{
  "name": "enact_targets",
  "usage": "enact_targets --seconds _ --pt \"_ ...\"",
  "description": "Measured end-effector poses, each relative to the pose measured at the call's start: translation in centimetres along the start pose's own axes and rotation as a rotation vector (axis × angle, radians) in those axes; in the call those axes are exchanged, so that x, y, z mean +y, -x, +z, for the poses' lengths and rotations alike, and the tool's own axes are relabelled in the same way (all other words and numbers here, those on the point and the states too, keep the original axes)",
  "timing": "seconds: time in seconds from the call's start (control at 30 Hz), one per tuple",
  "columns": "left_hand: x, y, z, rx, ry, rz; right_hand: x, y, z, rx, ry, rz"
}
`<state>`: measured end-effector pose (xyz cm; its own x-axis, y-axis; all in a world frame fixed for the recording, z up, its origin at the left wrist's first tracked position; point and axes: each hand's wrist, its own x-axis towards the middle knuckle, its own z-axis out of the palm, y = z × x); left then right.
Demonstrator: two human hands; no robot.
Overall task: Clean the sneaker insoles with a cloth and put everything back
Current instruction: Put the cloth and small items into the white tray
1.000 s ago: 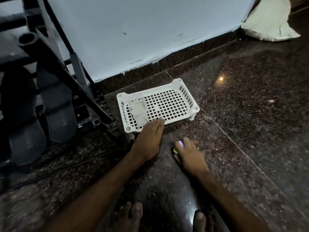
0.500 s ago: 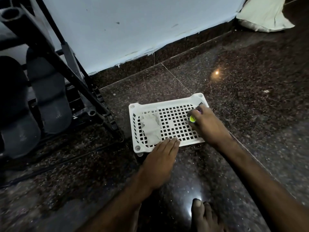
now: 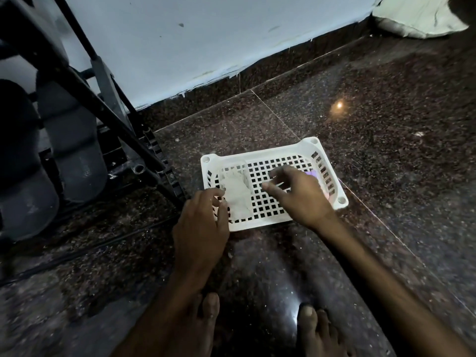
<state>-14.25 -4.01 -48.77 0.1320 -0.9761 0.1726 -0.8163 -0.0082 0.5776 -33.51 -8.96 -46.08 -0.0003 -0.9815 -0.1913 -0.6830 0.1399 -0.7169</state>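
Right hand [image 3: 301, 194] floats over the white tray [image 3: 257, 224] mid-frame, fingers loosely spread, holding nothing. Left hand [image 3: 203, 222] curls at its lower-left rim beside the cloth [image 3: 238, 194]; can't tell if it's gripping tbh.

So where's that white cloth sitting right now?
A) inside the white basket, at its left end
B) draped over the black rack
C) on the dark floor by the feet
A: the cloth lies on the grid bottom of the white basket, at its left end, next to the left hand.
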Motion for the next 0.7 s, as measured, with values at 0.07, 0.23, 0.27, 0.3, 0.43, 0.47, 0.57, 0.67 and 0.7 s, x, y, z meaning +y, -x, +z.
enact_targets --seconds 0.07,0.23,0.27,0.3,0.43,0.47,0.57,0.67,0.7 --pt "-0.1 -0.3 0.1 -0.057 -0.045 -0.064 -0.3 -0.4 1.9 -0.015 -0.069 0.075" --pt "0.7 -0.8 0.7 -0.095 -0.007 -0.166 -0.8 -0.1 4.1 0.007 -0.156 0.141" --pt "0.9 -0.9 0.7 -0.103 0.011 -0.18 -0.9 0.0 4.3 0.017 -0.184 0.138" --pt "1.0 -0.9 0.8 -0.111 0.031 -0.193 -0.8 0.2 4.5 0.031 -0.213 0.137" --pt "1.3 -0.5 0.7 -0.124 0.122 -0.252 -0.3 0.8 4.8 0.071 -0.382 0.155" --pt "1.2 -0.3 0.7 -0.135 0.178 -0.27 -0.2 1.0 4.7 0.07 -0.415 0.154" --pt "1.1 0.2 0.5 -0.136 0.4 -0.294 0.0 2.0 4.2 0.085 -0.515 0.082" --pt "1.6 0.6 -0.1 -0.145 0.553 -0.311 0.0 3.6 3.4 0.065 -0.715 -0.014" --pt "1.7 0.8 -0.2 -0.169 0.59 -0.331 0.1 4.1 3.2 0.054 -0.775 -0.039"
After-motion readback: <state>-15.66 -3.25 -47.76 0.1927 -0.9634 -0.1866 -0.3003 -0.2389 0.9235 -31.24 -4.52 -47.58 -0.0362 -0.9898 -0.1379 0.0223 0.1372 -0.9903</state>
